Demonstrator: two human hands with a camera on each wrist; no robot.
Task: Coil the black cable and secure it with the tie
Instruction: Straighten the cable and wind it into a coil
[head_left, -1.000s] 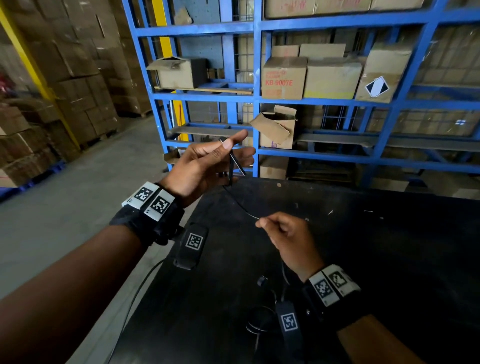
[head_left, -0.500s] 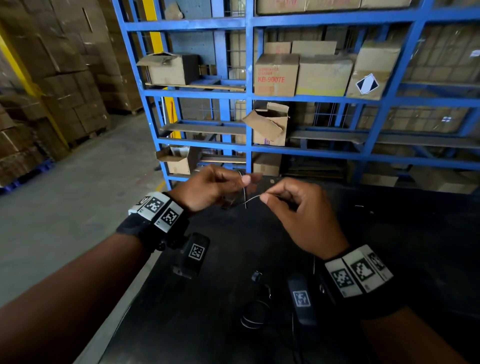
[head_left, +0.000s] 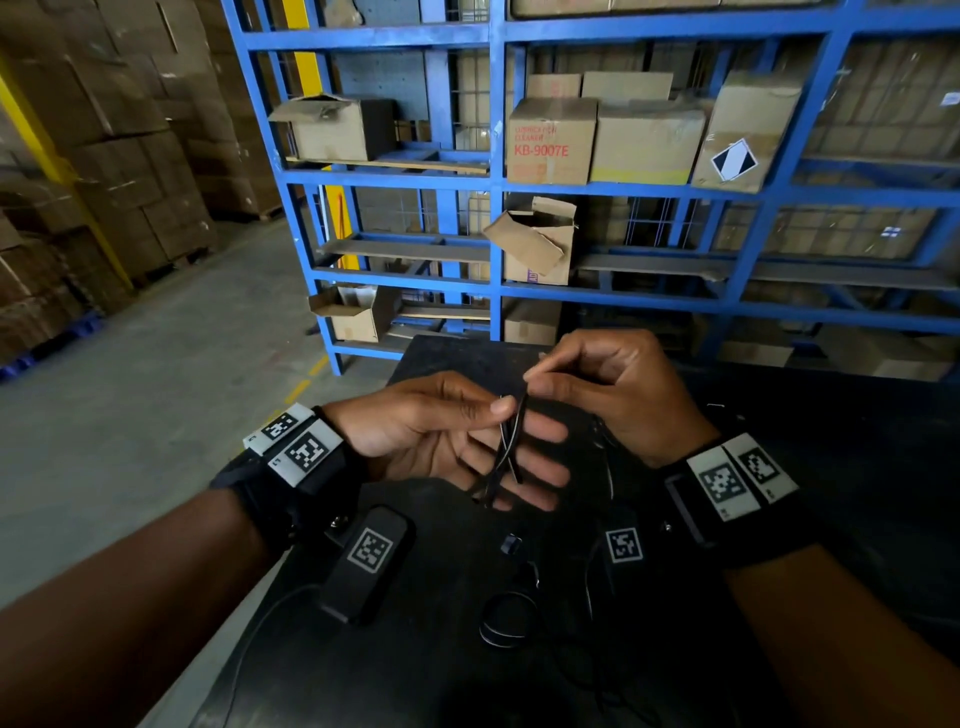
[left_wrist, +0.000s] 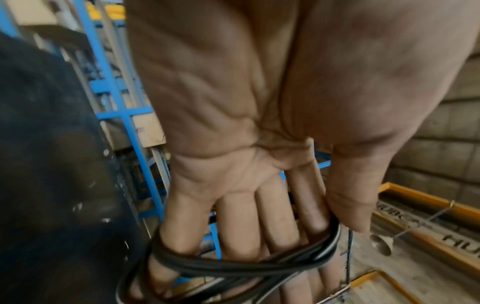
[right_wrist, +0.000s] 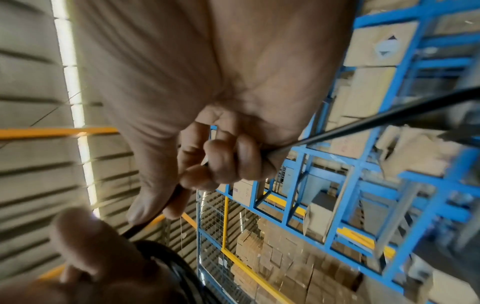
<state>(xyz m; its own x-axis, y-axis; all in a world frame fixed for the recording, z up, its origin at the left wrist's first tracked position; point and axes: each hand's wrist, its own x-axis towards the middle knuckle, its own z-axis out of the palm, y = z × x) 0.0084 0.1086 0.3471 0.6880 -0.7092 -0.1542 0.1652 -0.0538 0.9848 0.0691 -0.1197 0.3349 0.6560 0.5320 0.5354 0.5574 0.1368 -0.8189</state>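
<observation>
The thin black cable (head_left: 508, 441) is wound in a few loops round the straight fingers of my left hand (head_left: 441, 436), held above the black table (head_left: 831, 467). In the left wrist view the loops (left_wrist: 233, 267) cross the fingers, and the thumb presses them against the index finger. My right hand (head_left: 613, 395) pinches the cable between thumb and forefinger just above the loops. The right wrist view shows the cable (right_wrist: 363, 119) running through that hand's curled fingers (right_wrist: 221, 162) toward the coil. I cannot make out a tie.
Slack cable (head_left: 501, 621) lies curled on the table below my hands, beside a small dark piece (head_left: 511, 544). Blue shelving (head_left: 498, 182) with cardboard boxes stands behind the table. Grey concrete floor (head_left: 156, 415) and stacked cartons lie to the left.
My right hand rose from low over the table to the left hand, bringing the cable up and over its fingers. The left thumb now presses the loops.
</observation>
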